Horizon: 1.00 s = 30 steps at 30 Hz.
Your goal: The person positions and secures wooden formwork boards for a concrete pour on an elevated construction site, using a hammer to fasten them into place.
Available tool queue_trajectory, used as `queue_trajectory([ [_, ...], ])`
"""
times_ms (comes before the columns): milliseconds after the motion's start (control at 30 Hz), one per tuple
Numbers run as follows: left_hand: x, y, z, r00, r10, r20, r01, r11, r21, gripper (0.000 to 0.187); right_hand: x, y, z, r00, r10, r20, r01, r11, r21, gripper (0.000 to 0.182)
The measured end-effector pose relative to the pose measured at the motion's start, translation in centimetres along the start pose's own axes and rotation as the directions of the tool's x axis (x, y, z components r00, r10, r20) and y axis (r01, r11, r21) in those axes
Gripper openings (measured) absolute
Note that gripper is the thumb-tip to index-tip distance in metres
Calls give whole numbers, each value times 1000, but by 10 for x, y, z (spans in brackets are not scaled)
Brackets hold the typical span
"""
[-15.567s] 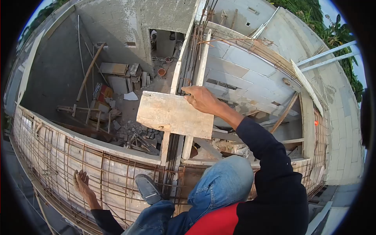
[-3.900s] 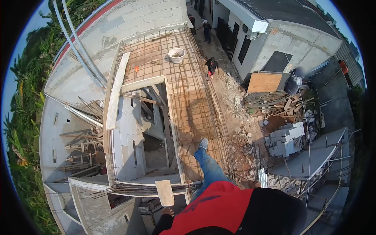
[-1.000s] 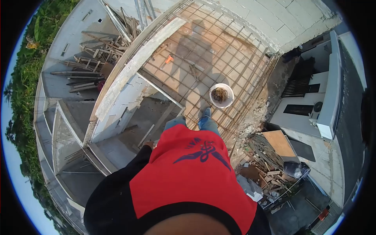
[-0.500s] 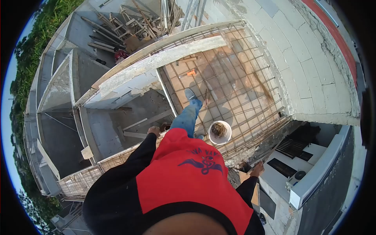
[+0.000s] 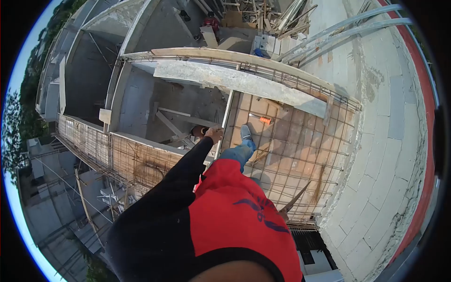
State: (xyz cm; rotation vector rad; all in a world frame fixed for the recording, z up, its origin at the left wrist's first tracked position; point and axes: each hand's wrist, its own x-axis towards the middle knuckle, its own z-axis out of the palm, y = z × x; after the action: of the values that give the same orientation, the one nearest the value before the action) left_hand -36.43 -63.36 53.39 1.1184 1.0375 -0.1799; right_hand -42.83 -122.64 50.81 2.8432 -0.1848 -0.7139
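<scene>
My left hand (image 5: 214,133) is stretched forward at the edge of the opening, next to a narrow pale board (image 5: 226,117). Its fingers look curled together, and what they hold, if anything, is too small to make out. My right hand (image 5: 283,215), partly hidden by the red shirt, is closed on a long dark tool (image 5: 296,196) that points up and right over the rebar grid (image 5: 300,164). One grey shoe (image 5: 245,132) of mine rests on the grid. An orange object (image 5: 265,120) lies just beyond it.
A pale concrete-covered beam (image 5: 202,73) crosses behind the grid. Left of the board is a deep opening (image 5: 188,101) with planks below. A block wall (image 5: 390,155) rises at the right. A person in red (image 5: 211,21) is on the lower level at the top.
The view has turned and shifted. My left hand has moved forward to the pale board. My right hand has swung in over the grid, with the tool now visible. The white bucket has left view.
</scene>
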Motion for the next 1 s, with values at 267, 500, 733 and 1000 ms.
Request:
queue_trajectory([
  [267,78,99,-15,910,290,-297,-292,956,37,21,124,33,-105,976,-214,-47,219,955,201,27],
  [500,40,-46,-42,910,-125,-396,223,952,211,37,180,-40,-196,974,-200,110,137,898,418,17],
  [733,-51,-130,0,838,-534,109,37,256,966,31,235,-75,-226,935,-174,310,-35,822,568,14],
  [1000,-19,-51,71,803,-229,-549,264,964,-16,31,338,-89,-226,758,-9,652,-537,559,632,21],
])
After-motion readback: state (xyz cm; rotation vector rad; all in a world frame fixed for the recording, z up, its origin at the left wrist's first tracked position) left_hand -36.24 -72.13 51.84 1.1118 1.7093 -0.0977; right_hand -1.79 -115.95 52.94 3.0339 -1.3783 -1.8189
